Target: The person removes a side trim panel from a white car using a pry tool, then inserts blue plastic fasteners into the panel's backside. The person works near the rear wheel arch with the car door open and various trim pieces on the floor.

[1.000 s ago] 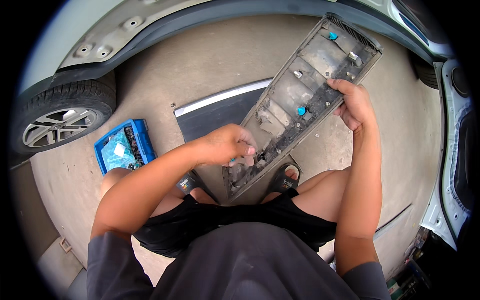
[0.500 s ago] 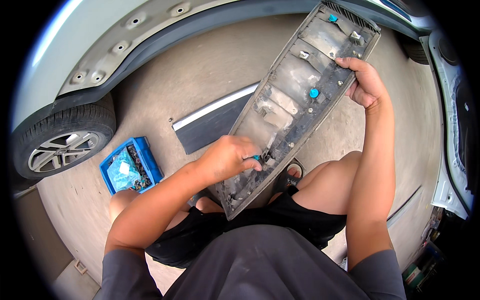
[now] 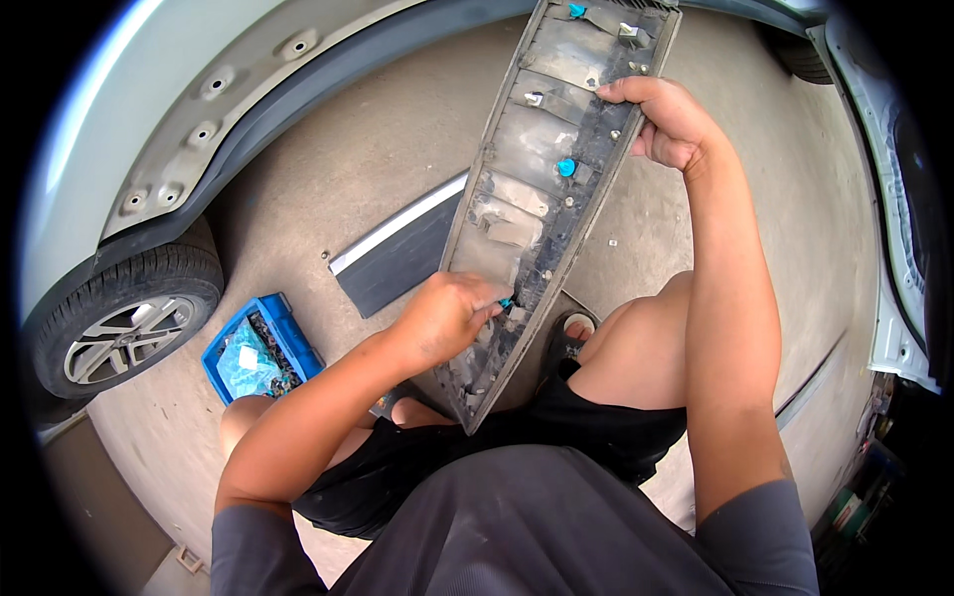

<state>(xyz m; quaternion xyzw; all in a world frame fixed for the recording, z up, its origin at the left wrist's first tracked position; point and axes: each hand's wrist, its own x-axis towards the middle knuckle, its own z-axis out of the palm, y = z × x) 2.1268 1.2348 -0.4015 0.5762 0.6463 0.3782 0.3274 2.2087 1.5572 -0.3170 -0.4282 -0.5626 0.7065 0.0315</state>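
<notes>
Grey trim panel [image 3: 537,189] held tilted over knees, back side up.
Blue parts box [image 3: 260,350] on floor far left, near wheel [image 3: 124,338]. Left hand [image 3: 444,318] pinching small blue clip [image 3: 506,302] at panel's lower part. Right hand [image 3: 668,124] clamped on panel's upper right edge.

Grey trim panel [image 3: 537,189] gripped by right hand [image 3: 668,121], left hand [image 3: 445,316] pinching blue clip [image 3: 506,302]

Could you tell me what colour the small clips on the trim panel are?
Bright blue clips, clearest in the head view.
</notes>
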